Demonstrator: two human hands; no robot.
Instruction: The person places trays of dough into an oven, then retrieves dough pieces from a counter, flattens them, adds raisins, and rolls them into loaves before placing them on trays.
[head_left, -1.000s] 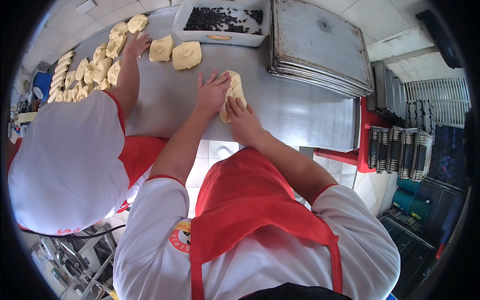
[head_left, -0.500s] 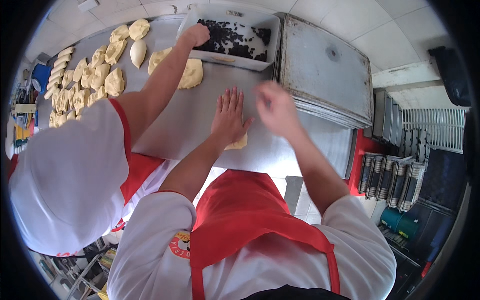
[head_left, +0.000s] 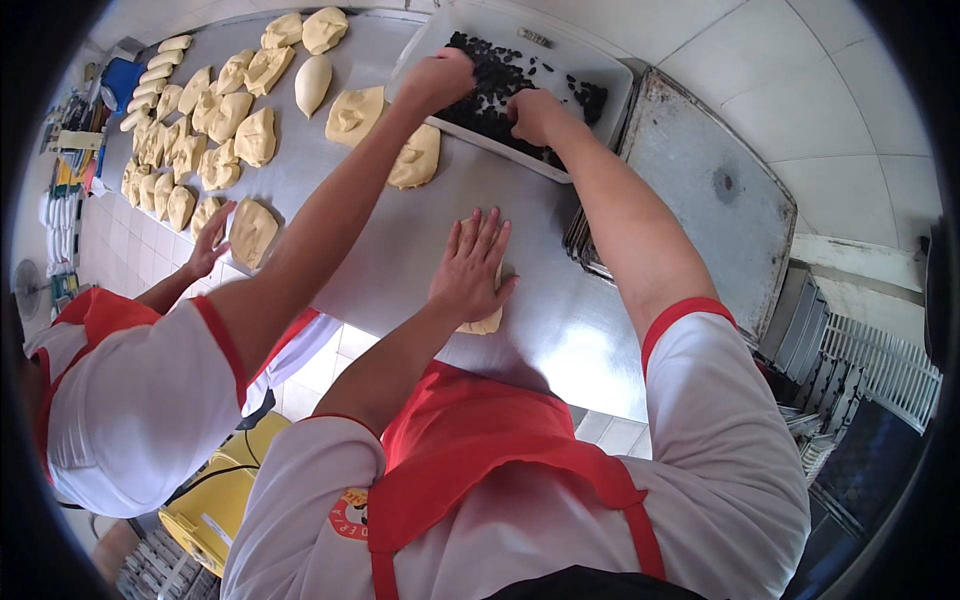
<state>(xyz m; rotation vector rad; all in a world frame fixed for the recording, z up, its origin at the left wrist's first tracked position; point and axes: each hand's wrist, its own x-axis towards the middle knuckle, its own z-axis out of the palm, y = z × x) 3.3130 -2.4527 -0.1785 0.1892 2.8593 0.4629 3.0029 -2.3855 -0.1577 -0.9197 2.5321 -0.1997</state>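
A: How does the grip stand on each side?

B: The left hand [head_left: 468, 268] lies flat, fingers straight and thumb held out, palm down on a dough piece [head_left: 487, 323]; it presses without grasping. The right hand [head_left: 540, 117] is curled, fingers down among the dark bits [head_left: 500, 80] in a whitish container [head_left: 595, 65]. Whether that grip has pinched any, I cannot tell.

A: Where's the dough piece, then?

B: On the metal tabletop [head_left: 560, 270], near its front edge, just past the red apron [head_left: 470, 410].

A: Any room around it?

B: Bare metal on both sides. Ahead, it runs up to the container's front wall. A tray [head_left: 710, 180] sits just right of the container, and the right forearm [head_left: 630, 210] crosses over its left edge. A co-worker's hand [head_left: 440, 82] is at the container too, near the right hand but apart from it.

A: What can't you make out?

B: Most of the dough piece is under the left hand; only its right side shows. The right fingertips are hard to see. The co-worker's forearm [head_left: 340, 200] partly covers two flattened pieces [head_left: 415, 157] farther left.
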